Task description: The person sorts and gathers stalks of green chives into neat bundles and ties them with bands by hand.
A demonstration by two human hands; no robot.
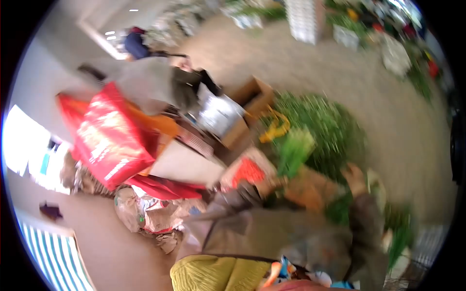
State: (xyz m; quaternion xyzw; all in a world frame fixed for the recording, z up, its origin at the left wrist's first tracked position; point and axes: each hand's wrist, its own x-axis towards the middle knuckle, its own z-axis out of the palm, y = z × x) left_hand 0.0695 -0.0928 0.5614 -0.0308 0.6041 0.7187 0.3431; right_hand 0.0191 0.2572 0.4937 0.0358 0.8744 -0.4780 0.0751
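At the bottom edge, nearest the camera, lies a ribbed yellow-green knit (221, 272), and above it a brown-grey garment (272, 233) covers the person's body, with both sleeves reaching forward. The left hand (273, 186) is blurred, but its fingers look closed around the lower end of a bunch of greens (297, 148); the pale stems rise from the grip, slanting away from the body, their tops clear of the fingers. The right hand (356, 178) is well apart from that bunch, at the near edge of a leafy heap (323, 123); blur hides its fingertips, so I cannot tell whether they pinch any stems. Between the hands is a brown surface (313, 189), and just left of the left hand sits a bright red patch (250, 172) on a pale board. Behind the held bunch, a yellow strap (276, 128) lies against the heap, next to an open cardboard box (257, 97). Off to the left stands a shiny red bag (111, 138). Farther back, across the floor, rises a white stack (302, 22).
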